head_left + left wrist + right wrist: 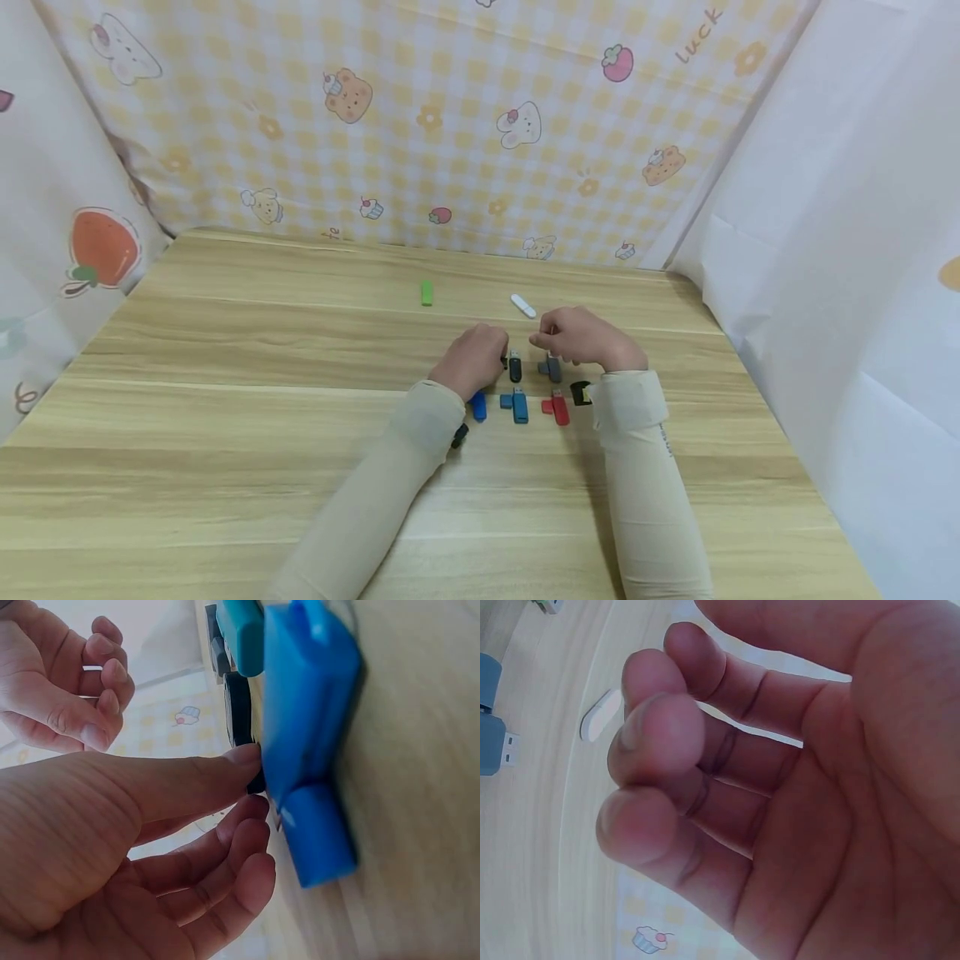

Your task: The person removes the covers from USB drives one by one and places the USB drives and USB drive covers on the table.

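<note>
With thumb and index finger my left hand (472, 360) pinches a small black cap (256, 782), mostly hidden by the fingertips. Just right of it lies a black USB stick (515, 367), its metal plug bare. A blue USB stick (311, 712) rests beside the left fingertips in the left wrist view. My right hand (583, 336) hovers above the table with fingers loosely curled and nothing in them, as the right wrist view (780, 765) also shows. Below it is a grey USB stick (554, 369), its cap (543, 367) beside it.
Nearer me lie a teal USB stick (521, 407) and a red one (561, 408), caps alongside. A black and yellow piece (579, 392) is partly under the right sleeve; a dark piece (460, 436) lies by the left. Farther off are green (427, 293) and white (522, 306) sticks.
</note>
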The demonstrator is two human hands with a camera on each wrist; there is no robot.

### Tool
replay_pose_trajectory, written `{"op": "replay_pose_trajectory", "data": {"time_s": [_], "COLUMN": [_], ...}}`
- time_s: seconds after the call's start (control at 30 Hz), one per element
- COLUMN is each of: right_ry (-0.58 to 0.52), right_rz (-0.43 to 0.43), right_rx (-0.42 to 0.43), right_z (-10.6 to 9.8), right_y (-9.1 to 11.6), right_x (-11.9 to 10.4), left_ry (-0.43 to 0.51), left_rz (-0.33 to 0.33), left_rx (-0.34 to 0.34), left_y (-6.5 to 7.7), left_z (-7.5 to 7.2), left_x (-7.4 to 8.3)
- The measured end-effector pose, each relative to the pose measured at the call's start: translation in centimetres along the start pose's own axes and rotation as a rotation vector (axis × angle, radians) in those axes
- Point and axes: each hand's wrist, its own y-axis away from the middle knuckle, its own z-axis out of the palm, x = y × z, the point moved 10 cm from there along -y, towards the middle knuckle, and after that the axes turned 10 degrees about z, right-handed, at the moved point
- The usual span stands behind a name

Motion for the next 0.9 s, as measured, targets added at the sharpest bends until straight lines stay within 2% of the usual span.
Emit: {"op": "replay_pose_trajectory", "data": {"time_s": [0.63, 0.9], "right_ry": [0.007, 0.004], "right_rz": [0.001, 0.018], "right_rx": [-0.005, -0.002], "right_z": [0.08, -0.12], "right_y": [-0.04, -0.08], "right_x": [0.19, 0.63], "left_ry": [0.05, 0.051], "left_rz": [0.017, -0.022], "left_rx": [-0.044, -0.059], "left_y": [-0.07, 0.47], "left_z": [0.14, -0.56], "left_x": [-0.07, -0.77]}}
